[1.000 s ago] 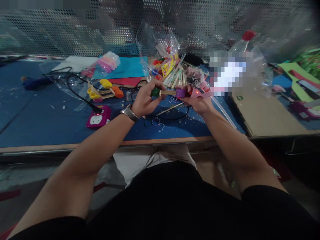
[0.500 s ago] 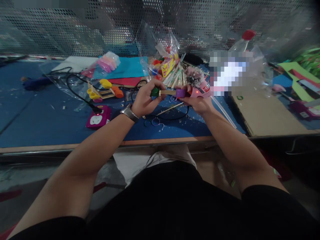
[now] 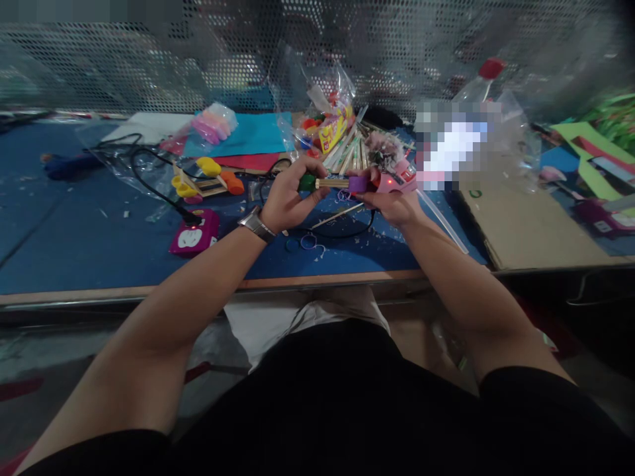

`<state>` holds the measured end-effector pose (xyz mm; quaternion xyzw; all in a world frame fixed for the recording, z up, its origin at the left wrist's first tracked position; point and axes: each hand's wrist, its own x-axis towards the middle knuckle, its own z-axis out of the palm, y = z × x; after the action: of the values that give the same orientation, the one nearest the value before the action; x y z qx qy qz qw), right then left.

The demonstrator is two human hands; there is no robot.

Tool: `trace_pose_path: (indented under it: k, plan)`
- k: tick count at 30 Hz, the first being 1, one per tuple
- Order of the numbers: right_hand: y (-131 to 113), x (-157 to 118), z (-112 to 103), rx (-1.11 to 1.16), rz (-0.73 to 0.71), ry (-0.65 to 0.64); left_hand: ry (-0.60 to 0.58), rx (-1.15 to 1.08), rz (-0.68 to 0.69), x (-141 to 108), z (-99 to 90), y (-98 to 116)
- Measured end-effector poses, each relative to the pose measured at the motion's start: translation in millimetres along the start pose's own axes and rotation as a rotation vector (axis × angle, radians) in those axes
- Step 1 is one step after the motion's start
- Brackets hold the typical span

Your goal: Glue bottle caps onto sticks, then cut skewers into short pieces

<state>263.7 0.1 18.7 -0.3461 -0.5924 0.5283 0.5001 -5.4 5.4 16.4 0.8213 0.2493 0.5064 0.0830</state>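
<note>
My left hand (image 3: 289, 195), with a metal watch on its wrist, is closed on a green round piece (image 3: 307, 182) at the left end of a short bundle of wooden sticks (image 3: 331, 183). At the bundle's right end sits a purple round piece (image 3: 358, 184), and my right hand (image 3: 394, 203) is closed on it, fingers partly hidden. The sticks lie level between the two hands, above the blue table. Just behind my right hand are a pink device (image 3: 399, 180) with a red light and a fluffy grey-pink thing (image 3: 384, 149).
A magenta box (image 3: 195, 231) with a black cable and a stick frame with yellow and orange caps (image 3: 211, 180) stand left. Loose sticks (image 3: 353, 152) and a candy-coloured bag (image 3: 335, 127) lie behind. Brown cardboard (image 3: 526, 225) is right, near a red-capped bottle (image 3: 491, 69).
</note>
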Motion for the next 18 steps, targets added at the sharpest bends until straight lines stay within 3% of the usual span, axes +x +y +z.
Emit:
trace_pose_path:
  k: [18]
  plan:
    - [2.9, 1.7, -1.2, 0.015, -0.052, 0.004, 0.000, 0.017, -0.024, -1.1, 0.5, -0.7]
